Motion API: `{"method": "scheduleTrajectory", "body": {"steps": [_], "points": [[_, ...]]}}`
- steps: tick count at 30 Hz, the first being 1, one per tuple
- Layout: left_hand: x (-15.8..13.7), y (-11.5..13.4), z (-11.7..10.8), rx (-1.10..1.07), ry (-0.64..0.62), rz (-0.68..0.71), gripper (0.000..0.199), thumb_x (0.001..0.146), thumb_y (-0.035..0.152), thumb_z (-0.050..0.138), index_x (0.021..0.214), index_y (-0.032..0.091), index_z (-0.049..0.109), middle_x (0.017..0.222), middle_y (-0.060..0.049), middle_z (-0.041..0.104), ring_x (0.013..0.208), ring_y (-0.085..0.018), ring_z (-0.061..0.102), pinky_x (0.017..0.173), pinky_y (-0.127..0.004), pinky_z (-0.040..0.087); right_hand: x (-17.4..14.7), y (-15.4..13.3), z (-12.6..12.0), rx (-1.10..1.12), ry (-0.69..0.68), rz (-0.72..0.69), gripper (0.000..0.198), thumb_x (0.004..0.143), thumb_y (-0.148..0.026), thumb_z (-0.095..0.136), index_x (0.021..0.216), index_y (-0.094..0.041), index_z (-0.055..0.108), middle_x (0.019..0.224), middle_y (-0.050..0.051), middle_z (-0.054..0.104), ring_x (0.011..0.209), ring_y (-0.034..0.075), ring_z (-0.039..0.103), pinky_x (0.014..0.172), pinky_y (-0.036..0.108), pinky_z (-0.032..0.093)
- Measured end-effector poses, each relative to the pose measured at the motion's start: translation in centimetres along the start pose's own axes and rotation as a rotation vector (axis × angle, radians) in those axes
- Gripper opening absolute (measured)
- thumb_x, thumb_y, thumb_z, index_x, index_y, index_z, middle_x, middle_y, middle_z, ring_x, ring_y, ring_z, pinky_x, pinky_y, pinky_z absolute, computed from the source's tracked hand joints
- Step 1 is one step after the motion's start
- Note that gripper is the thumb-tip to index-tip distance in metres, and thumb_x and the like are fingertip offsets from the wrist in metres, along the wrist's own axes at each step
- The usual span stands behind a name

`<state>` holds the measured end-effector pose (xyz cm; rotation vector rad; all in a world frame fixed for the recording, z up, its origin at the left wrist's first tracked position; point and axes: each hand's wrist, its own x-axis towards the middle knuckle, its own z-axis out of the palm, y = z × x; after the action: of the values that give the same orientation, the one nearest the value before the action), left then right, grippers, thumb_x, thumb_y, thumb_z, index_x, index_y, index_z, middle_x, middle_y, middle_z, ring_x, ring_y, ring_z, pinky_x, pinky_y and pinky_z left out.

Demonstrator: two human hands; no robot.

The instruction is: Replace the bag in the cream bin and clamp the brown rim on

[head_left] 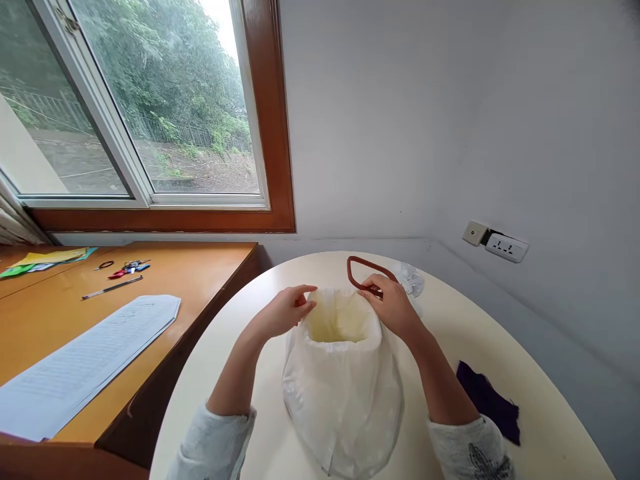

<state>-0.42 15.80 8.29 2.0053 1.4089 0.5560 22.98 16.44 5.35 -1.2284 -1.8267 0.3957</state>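
A white plastic bag [345, 393] lines a pale bin [337, 323], is folded over its rim and hangs loosely down the outside. At the left of the rim, my left hand [285, 311] has thumb and index finger on the bag's edge. My right hand [395, 307] is closed round the near side of a brown rounded rectangular ring [354, 270], tilted above the bin's far right edge. Its fingertips also reach the bag at the rim. The bin's outer wall is hidden by the bag.
The bin stands on a round cream table [220, 373]. Crumpled clear plastic [413, 280] lies behind my right hand, and dark purple cloth [490, 403] lies to the right. On the wooden desk [210, 267] at left are papers [95, 363], a pen [113, 287] and scissors [130, 268].
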Motion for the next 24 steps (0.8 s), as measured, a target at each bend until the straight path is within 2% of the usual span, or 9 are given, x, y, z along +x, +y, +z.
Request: {"method": "scheduleTrajectory", "body": {"steps": [6, 10, 12, 15, 18, 21, 24], "points": [[-0.1, 0.0, 0.1, 0.053, 0.017, -0.001, 0.051, 0.082, 0.051, 0.039, 0.121, 0.021, 0.05, 0.072, -0.001, 0.056, 0.061, -0.014, 0.051, 0.053, -0.025, 0.04, 0.2, 0.7, -0.3, -0.093, 0.059, -0.005, 0.008, 0.08, -0.022, 0.05, 0.075, -0.02, 0.055, 0.077, 0.001, 0.059, 0.073, 0.015, 0.054, 0.069, 0.029, 0.043], [-0.6, 1.0, 0.1, 0.072, 0.23, 0.037, 0.042, 0.082, 0.049, 0.042, 0.112, 0.023, 0.055, 0.081, -0.003, 0.059, 0.065, -0.014, 0.053, 0.058, -0.026, 0.043, -0.2, 0.0, -1.7, -0.078, 0.068, -0.046, 0.009, 0.081, -0.021, 0.05, 0.074, -0.02, 0.054, 0.075, 0.001, 0.058, 0.069, 0.015, 0.052, 0.062, 0.027, 0.041], [-1.0, 1.7, 0.0, 0.027, 0.325, 0.073, 0.036, 0.083, 0.047, 0.042, 0.1, 0.021, 0.06, 0.076, -0.002, 0.059, 0.065, -0.014, 0.053, 0.06, -0.026, 0.043, -0.6, -1.0, -2.5, -0.054, 0.01, -0.1, 0.009, 0.082, -0.02, 0.05, 0.074, -0.02, 0.054, 0.074, 0.001, 0.057, 0.069, 0.014, 0.052, 0.061, 0.026, 0.04], [-1.4, 2.7, -0.1, -0.066, 0.373, 0.1, 0.034, 0.084, 0.045, 0.042, 0.091, 0.019, 0.063, 0.072, -0.003, 0.06, 0.066, -0.014, 0.052, 0.061, -0.026, 0.043, -1.3, -3.0, -3.5, -0.023, -0.103, -0.184, 0.011, 0.084, -0.018, 0.05, 0.074, -0.02, 0.056, 0.076, 0.0, 0.058, 0.072, 0.014, 0.053, 0.065, 0.027, 0.041], [-1.6, 3.2, -0.1, -0.184, 0.394, 0.09, 0.04, 0.084, 0.045, 0.043, 0.108, 0.018, 0.059, 0.071, -0.003, 0.059, 0.063, -0.013, 0.051, 0.058, -0.025, 0.042, -1.9, -4.7, -3.9, -0.04, -0.183, -0.251, 0.016, 0.084, -0.013, 0.048, 0.073, -0.02, 0.057, 0.076, 0.0, 0.059, 0.073, 0.013, 0.054, 0.067, 0.026, 0.04], [-1.7, 3.4, 0.0, -0.341, 0.373, 0.105, 0.053, 0.084, 0.044, 0.046, 0.13, 0.019, 0.041, 0.076, -0.003, 0.062, 0.059, -0.011, 0.048, 0.057, -0.025, 0.043, -2.2, -5.7, -3.9, -0.111, -0.236, -0.32, 0.016, 0.085, -0.014, 0.048, 0.073, -0.02, 0.058, 0.075, 0.001, 0.06, 0.072, 0.013, 0.055, 0.066, 0.026, 0.04], [-1.9, 3.7, 0.1, -0.458, 0.315, 0.129, 0.063, 0.082, 0.04, 0.051, 0.137, 0.021, 0.027, 0.079, -0.002, 0.063, 0.057, -0.009, 0.045, 0.057, -0.025, 0.044, -2.5, -6.1, -3.6, -0.182, -0.25, -0.381, 0.018, 0.086, -0.016, 0.047, 0.075, -0.019, 0.06, 0.075, 0.002, 0.062, 0.072, 0.014, 0.056, 0.068, 0.028, 0.04]]}}
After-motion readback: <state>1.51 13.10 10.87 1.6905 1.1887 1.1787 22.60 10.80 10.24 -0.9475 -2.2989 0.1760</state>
